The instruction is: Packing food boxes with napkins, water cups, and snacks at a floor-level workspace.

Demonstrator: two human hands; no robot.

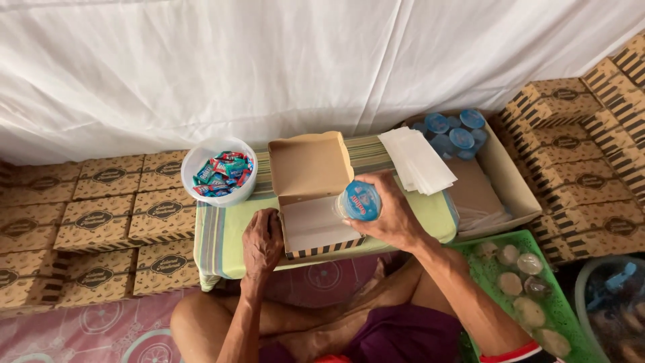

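White cloth backdrop [201,67]: hangs behind everything. Stacks of closed brown patterned cardboard boxes [94,222]: piled to my left, more at far right. Low striped green-and-yellow cushioned table [222,235]: before my crossed legs. Large open carton of sealed blue-lidded water cups [500,175]: right of the table. Green plastic tray of wrapped round snacks [497,269]: beside my right knee. Open brown cardboard meal box [312,195]: on the table, lid up. My left hand [262,243]: fingers curled, resting at the box's left front corner. My right hand [393,215]: clasped round a blue-lidded plastic water cup [359,200], held over the box's right side. Stack of white paper sheets [416,160]: behind it. White bowl of wrapped candies [218,171]: left of the lid.
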